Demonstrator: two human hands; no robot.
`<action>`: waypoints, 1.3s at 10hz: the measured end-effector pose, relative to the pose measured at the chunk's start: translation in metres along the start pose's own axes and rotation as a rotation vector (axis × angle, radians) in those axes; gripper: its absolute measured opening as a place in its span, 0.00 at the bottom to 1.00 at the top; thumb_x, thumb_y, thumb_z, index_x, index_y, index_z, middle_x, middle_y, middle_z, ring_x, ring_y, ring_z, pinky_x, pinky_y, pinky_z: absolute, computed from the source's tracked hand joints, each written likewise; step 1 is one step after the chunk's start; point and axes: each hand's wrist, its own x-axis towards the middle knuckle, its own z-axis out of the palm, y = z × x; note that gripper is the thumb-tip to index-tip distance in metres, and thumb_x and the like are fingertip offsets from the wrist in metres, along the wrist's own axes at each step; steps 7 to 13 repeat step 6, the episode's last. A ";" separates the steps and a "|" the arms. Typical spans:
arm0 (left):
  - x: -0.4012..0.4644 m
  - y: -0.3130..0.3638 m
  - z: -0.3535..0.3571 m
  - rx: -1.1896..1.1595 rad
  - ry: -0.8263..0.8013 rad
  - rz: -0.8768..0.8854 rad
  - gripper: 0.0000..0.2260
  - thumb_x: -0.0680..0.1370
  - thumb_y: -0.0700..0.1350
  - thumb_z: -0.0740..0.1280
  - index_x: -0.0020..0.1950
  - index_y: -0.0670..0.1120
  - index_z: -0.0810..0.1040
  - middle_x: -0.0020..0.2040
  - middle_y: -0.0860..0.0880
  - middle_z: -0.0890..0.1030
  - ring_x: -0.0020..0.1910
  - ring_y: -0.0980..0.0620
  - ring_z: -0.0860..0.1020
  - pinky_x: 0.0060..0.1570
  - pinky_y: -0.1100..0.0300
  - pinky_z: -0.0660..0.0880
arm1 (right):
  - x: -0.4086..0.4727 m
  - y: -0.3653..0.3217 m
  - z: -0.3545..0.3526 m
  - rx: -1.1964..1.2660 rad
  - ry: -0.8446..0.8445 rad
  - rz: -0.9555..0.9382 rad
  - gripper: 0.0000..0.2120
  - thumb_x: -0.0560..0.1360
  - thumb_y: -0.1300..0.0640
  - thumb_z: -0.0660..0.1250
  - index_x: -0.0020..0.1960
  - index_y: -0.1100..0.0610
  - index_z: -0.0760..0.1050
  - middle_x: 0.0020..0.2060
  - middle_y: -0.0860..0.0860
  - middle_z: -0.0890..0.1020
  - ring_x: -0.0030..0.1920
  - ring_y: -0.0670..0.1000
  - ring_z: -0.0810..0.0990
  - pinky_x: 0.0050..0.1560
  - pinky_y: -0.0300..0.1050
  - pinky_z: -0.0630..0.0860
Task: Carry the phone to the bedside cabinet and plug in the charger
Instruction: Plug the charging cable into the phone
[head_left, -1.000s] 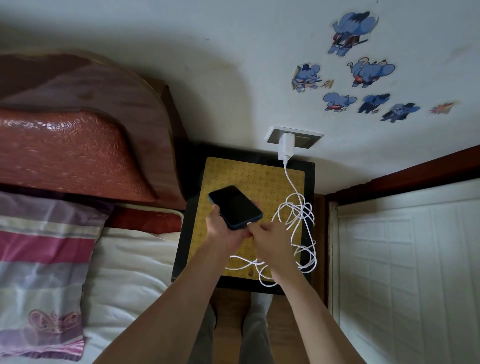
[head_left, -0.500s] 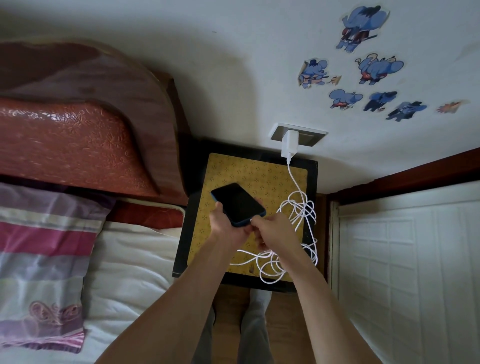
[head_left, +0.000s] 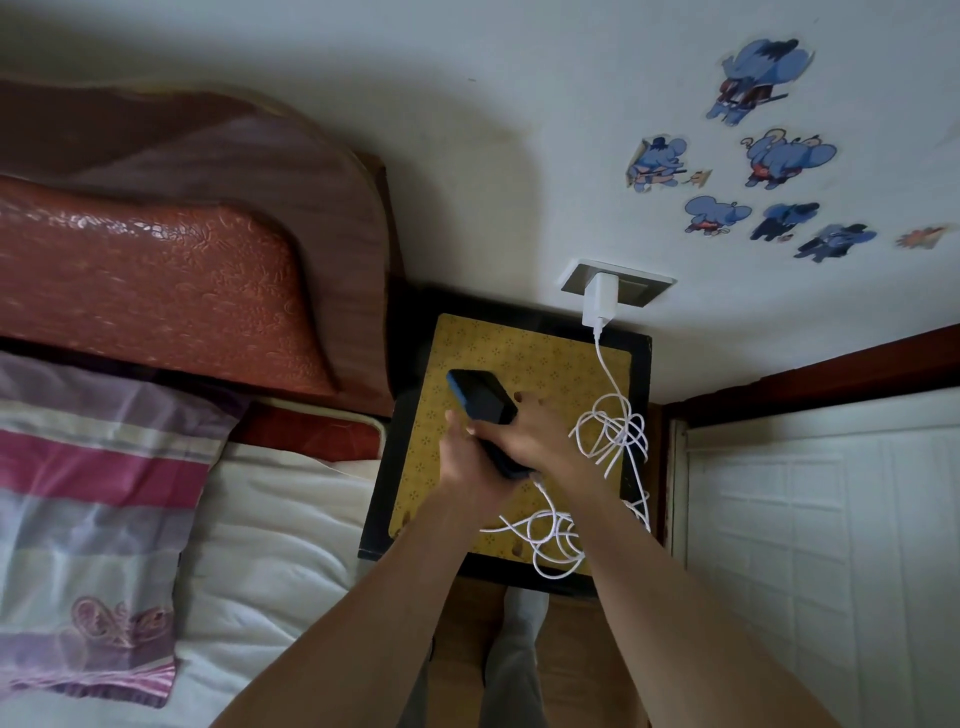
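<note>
The dark phone (head_left: 479, 396) in a blue case hangs tilted above the bedside cabinet (head_left: 642, 364), which has a yellow patterned mat on top. My left hand (head_left: 460, 460) grips its lower left side. My right hand (head_left: 527, 436) wraps across the middle of the phone, fingers over the screen. The white charger plug (head_left: 600, 299) sits in the wall socket (head_left: 641, 287). Its white cable (head_left: 613, 431) runs down into a tangle on the mat and on to the phone's lower end, under my right wrist. Whether the connector is in the phone is hidden.
A bed with a red padded headboard (head_left: 156, 291), a striped pillow (head_left: 88, 499) and a white sheet lies left of the cabinet. A white panelled door (head_left: 821, 545) stands to the right. Blue elephant stickers (head_left: 779, 161) dot the wall above the socket.
My right hand has moved from the phone's lower end up over its middle. The phone has tilted more on edge and shifted slightly left.
</note>
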 end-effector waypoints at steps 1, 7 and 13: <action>-0.004 0.007 -0.011 0.065 0.008 -0.009 0.35 0.78 0.68 0.47 0.67 0.44 0.76 0.58 0.37 0.82 0.59 0.38 0.79 0.56 0.41 0.77 | 0.006 0.001 0.012 0.028 0.042 -0.059 0.36 0.64 0.39 0.76 0.64 0.58 0.72 0.57 0.57 0.78 0.58 0.58 0.77 0.53 0.49 0.76; -0.048 0.067 -0.037 0.626 0.280 0.223 0.26 0.82 0.58 0.55 0.66 0.39 0.76 0.59 0.39 0.79 0.58 0.42 0.77 0.55 0.47 0.77 | -0.010 -0.002 0.036 -0.392 0.343 -0.178 0.35 0.72 0.45 0.74 0.70 0.60 0.64 0.63 0.56 0.74 0.63 0.56 0.74 0.59 0.48 0.75; -0.048 0.067 -0.037 0.626 0.280 0.223 0.26 0.82 0.58 0.55 0.66 0.39 0.76 0.59 0.39 0.79 0.58 0.42 0.77 0.55 0.47 0.77 | -0.010 -0.002 0.036 -0.392 0.343 -0.178 0.35 0.72 0.45 0.74 0.70 0.60 0.64 0.63 0.56 0.74 0.63 0.56 0.74 0.59 0.48 0.75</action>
